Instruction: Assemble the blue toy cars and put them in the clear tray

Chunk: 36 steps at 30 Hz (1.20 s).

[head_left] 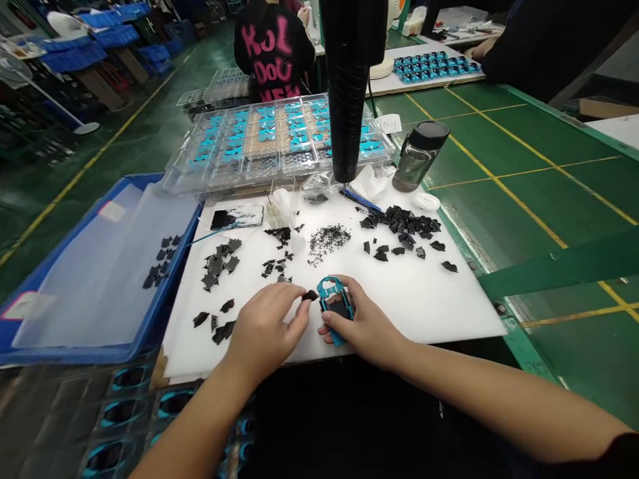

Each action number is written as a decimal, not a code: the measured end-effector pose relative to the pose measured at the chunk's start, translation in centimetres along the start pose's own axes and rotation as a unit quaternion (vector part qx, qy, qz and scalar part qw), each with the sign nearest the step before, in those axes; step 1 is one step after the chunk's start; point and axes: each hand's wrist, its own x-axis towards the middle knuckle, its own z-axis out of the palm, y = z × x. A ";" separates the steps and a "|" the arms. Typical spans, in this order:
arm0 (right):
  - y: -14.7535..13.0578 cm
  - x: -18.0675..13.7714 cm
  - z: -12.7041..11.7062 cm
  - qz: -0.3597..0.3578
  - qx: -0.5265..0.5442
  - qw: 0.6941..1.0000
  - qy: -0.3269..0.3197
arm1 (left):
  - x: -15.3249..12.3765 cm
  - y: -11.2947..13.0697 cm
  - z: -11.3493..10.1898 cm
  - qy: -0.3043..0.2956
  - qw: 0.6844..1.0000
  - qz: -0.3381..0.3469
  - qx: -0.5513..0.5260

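My right hand [367, 326] grips a small blue toy-car body [335, 301] against the white board [439, 299]. My left hand [267, 326] pinches a small black part [310, 295] between thumb and fingers, right at the car body's left edge. Piles of black plastic parts [402, 223] lie at the board's far right, and flat black pieces [219, 263] lie at its left. A heap of tiny black screws [327, 238] sits in the middle.
A black tool column [349, 86] hangs over the board. Clear trays with blue parts [279, 136] stand behind. A blue bin [154, 313] with a plastic sheet is at left, a bottle [418, 156] at right. A person in a black top [272, 50] works beyond.
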 end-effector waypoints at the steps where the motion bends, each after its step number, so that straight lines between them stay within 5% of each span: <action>1: 0.0 -0.1 0.0 -0.010 -0.016 1.000 -0.005 | 0.5 0.5 0.6 0.002 1.000 0.013 -0.001; 7: -0.1 -0.5 -1.1 -0.033 -0.055 0.998 -0.001 | 2.1 1.8 2.8 -0.050 0.998 0.029 0.013; 22: 0.5 -0.2 -3.3 -0.034 -0.070 0.996 -0.032 | 3.3 3.2 4.3 -0.081 0.990 0.022 0.109; 31: 0.4 -0.5 -3.8 -0.005 -0.013 0.998 -0.053 | 4.3 2.5 3.6 -0.152 0.969 -0.172 -0.094; 36: 0.3 -0.5 -3.9 0.027 0.063 0.996 -0.058 | 3.7 2.1 3.3 -0.130 0.937 -0.265 -0.188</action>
